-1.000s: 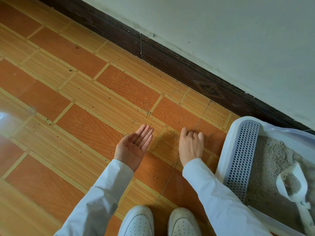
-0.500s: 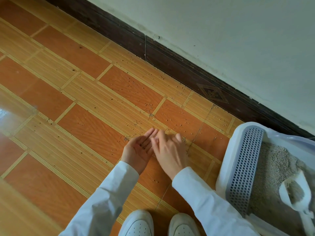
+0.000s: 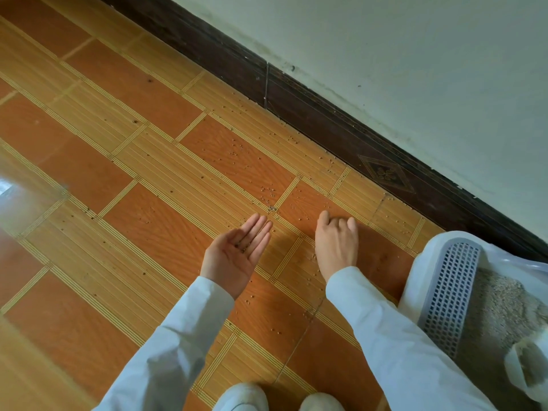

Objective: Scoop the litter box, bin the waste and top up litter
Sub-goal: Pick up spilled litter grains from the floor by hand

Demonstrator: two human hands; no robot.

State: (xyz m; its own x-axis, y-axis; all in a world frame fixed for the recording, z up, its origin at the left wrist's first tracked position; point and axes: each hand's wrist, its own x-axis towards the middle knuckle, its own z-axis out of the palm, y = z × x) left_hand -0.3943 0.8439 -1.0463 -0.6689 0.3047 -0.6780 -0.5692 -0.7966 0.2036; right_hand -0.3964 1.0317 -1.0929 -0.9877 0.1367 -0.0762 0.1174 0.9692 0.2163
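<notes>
- Low over the orange and tan patterned tile floor (image 3: 142, 179), the left hand (image 3: 237, 256) was held palm up, fingers straight and together, with a few dark litter grains (image 3: 241, 247) resting on the palm.
- The right hand (image 3: 336, 244) was set palm down on the floor, its fingers curled under; whether anything was pinched beneath them could not be told.
- Small scattered litter granules (image 3: 268, 189) were strewn on the tiles between the hands and the dark brown skirting board (image 3: 326, 114).
- The white plastic litter box (image 3: 415, 280) with its perforated grey step (image 3: 450, 295) was placed just beside the right sleeve (image 3: 394, 336).
- A white plastic scoop (image 3: 525, 369) was laid in the grey litter (image 3: 501, 307) inside the box.
- White shoes (image 3: 246, 396) were seen at the bottom edge.
</notes>
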